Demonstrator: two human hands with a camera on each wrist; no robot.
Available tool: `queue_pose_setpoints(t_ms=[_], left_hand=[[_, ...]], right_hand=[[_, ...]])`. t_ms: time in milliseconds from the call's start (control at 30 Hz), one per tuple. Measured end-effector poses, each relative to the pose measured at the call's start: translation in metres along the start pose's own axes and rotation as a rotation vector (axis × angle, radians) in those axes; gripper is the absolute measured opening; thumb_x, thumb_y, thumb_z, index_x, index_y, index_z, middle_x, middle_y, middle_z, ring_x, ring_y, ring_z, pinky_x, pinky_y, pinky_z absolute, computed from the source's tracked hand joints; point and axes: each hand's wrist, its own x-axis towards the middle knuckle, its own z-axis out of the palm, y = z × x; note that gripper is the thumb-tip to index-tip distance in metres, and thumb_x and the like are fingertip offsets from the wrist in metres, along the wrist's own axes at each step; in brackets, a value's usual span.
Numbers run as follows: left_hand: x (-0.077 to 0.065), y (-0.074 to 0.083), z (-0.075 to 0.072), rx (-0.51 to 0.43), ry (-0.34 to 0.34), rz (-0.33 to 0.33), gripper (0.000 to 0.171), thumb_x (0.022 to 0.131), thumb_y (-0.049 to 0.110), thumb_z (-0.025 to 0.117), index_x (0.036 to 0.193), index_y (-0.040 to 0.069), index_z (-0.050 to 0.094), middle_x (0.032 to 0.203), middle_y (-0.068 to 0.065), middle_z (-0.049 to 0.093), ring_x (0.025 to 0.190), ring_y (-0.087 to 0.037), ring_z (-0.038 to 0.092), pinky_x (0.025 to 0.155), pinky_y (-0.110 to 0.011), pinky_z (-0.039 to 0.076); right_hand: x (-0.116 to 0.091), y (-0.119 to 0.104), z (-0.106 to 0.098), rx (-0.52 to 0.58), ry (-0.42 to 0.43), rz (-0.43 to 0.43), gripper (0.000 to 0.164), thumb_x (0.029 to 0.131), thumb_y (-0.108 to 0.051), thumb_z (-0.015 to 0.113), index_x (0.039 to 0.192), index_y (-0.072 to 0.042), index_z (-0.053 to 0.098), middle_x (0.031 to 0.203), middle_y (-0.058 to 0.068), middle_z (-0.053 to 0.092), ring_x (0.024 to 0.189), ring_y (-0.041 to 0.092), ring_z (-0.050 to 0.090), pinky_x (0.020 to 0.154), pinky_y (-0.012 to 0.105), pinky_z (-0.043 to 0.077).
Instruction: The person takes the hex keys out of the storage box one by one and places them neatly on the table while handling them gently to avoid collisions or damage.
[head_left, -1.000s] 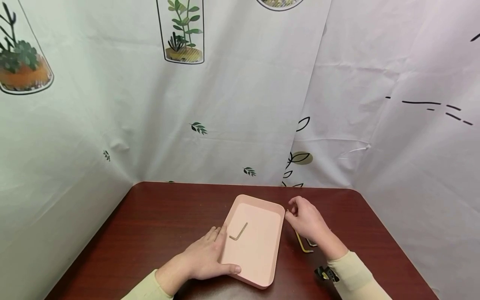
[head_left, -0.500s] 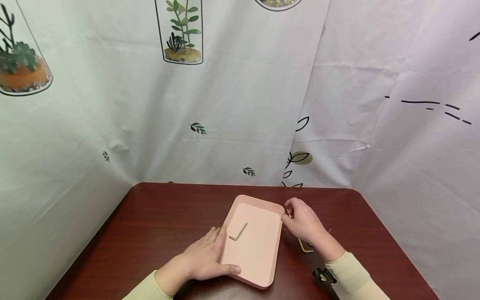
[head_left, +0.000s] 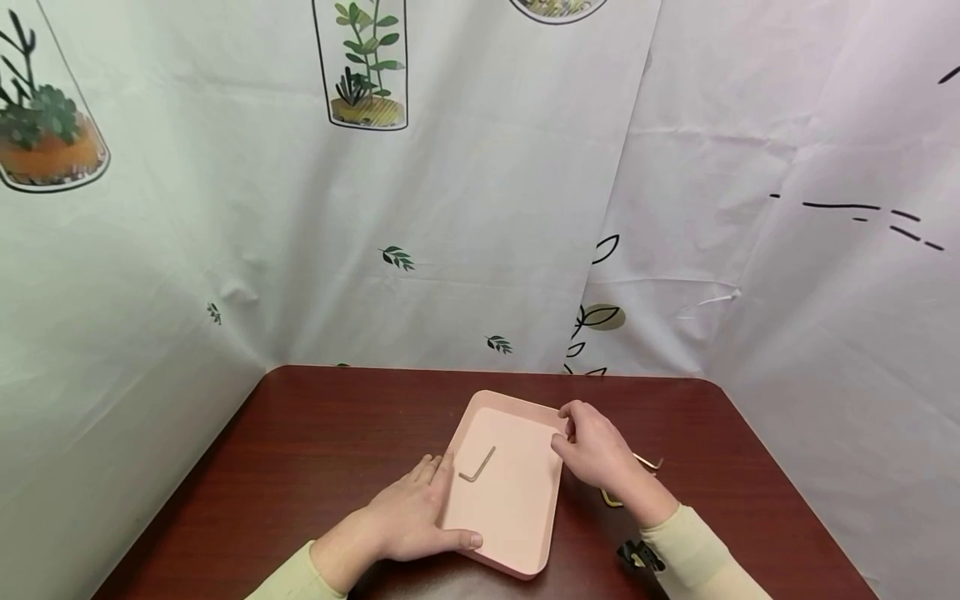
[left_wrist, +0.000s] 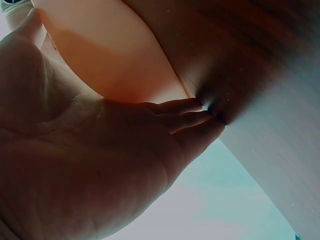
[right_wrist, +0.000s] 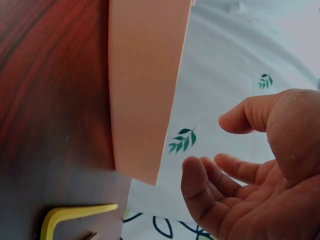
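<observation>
A shallow pink tray [head_left: 513,521] lies on the table with one L-shaped hex key [head_left: 483,463] inside it. My left hand [head_left: 408,510] rests along the tray's left wall, fingers straight, thumb over the near rim. In the left wrist view its palm lies against the tray's outer side. My right hand [head_left: 598,446] hovers over the far right rim, fingers loosely bent. The right wrist view shows a gap between its thumb and fingers, with nothing held. A yellow hex key [right_wrist: 75,212] lies on the table beside the tray, partly hidden by the right forearm in the head view.
Another hex key [head_left: 649,462] lies on the table [head_left: 337,433] right of the right wrist. A black strapped device [head_left: 640,555] sits at the right cuff. A white printed curtain [head_left: 465,208] hangs behind the table and along both sides.
My right hand has moved left, from beside the tray to over its right rim. A hex key behind the right wrist has come into fuller view. Left hand and tray have stayed put.
</observation>
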Motion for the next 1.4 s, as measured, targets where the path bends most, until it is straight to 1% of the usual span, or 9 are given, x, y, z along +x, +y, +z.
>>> queue_pose_setpoints(t_ms=[233,467,600,767,933,1000,1400], left_hand=[[-0.001,0.000,0.000,0.006,-0.007,-0.003,0.137,0.088,0.087,0.069,0.173,-0.008,0.021,0.168,-0.036,0.041,0.160,-0.051,0.038,0.122,-0.064,0.042],[-0.001,0.000,0.000,-0.003,-0.003,-0.002,0.136,0.088,0.086,0.071,0.174,-0.007,0.020,0.169,-0.036,0.040,0.160,-0.052,0.037,0.122,-0.065,0.042],[-0.001,0.000,-0.001,-0.003,-0.005,-0.004,0.136,0.088,0.087,0.070,0.174,-0.007,0.020,0.169,-0.036,0.040,0.160,-0.051,0.037,0.122,-0.065,0.042],[-0.001,0.001,-0.002,-0.005,-0.005,-0.003,0.136,0.088,0.086,0.070,0.173,-0.008,0.021,0.168,-0.036,0.041,0.160,-0.051,0.038,0.122,-0.065,0.042],[-0.001,0.001,-0.002,-0.006,-0.003,0.000,0.136,0.088,0.087,0.070,0.174,-0.007,0.020,0.167,-0.037,0.042,0.159,-0.051,0.039,0.122,-0.065,0.043],[-0.001,0.001,-0.002,-0.004,-0.001,0.003,0.136,0.088,0.087,0.070,0.174,-0.007,0.020,0.167,-0.037,0.042,0.159,-0.051,0.039,0.121,-0.064,0.043],[-0.001,0.000,-0.001,-0.003,0.003,0.009,0.136,0.088,0.087,0.070,0.173,-0.008,0.022,0.165,-0.037,0.044,0.158,-0.051,0.040,0.121,-0.064,0.043]], right_hand=[[-0.002,-0.005,0.006,0.010,-0.020,-0.003,0.034,0.092,-0.012,0.072,0.124,0.000,0.070,0.094,0.002,0.059,0.079,0.017,0.055,0.074,0.038,0.049],[-0.002,-0.010,0.010,-0.006,-0.023,-0.023,0.031,0.092,-0.011,0.073,0.121,-0.002,0.070,0.094,0.003,0.060,0.077,0.016,0.054,0.073,0.038,0.050],[-0.002,-0.013,0.011,-0.011,-0.029,-0.012,0.030,0.092,-0.012,0.073,0.121,-0.003,0.070,0.095,0.006,0.062,0.078,0.017,0.055,0.072,0.038,0.050],[-0.002,-0.016,0.014,-0.011,-0.021,-0.032,0.030,0.091,-0.012,0.074,0.119,-0.001,0.069,0.095,0.008,0.063,0.077,0.018,0.055,0.071,0.039,0.050],[-0.001,-0.018,0.017,-0.023,-0.027,-0.028,0.031,0.091,-0.013,0.074,0.119,-0.002,0.069,0.093,0.003,0.060,0.076,0.017,0.055,0.071,0.039,0.050],[-0.001,-0.019,0.017,-0.027,-0.033,-0.026,0.032,0.091,-0.014,0.075,0.120,-0.002,0.069,0.094,0.003,0.061,0.076,0.017,0.055,0.070,0.039,0.050],[0.000,-0.025,0.021,-0.011,-0.058,-0.055,0.033,0.090,-0.011,0.075,0.121,0.000,0.069,0.097,0.010,0.065,0.077,0.019,0.057,0.072,0.041,0.052]])
